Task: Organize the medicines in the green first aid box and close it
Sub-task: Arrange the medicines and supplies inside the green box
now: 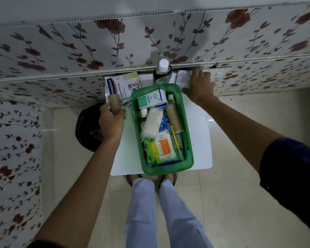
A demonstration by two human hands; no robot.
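Dim room: floral-patterned wall (61, 51), cream tiled floor (240, 176), small white table (199, 140).

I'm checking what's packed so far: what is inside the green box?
The green box holds an Optibex carton, a gauze roll, a brown roll and a cotton swab pack. Items beneath them are covered.

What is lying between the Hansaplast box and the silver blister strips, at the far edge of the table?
In the head view, a dark bottle with a white cap stands between the Hansaplast box and the blister strips.
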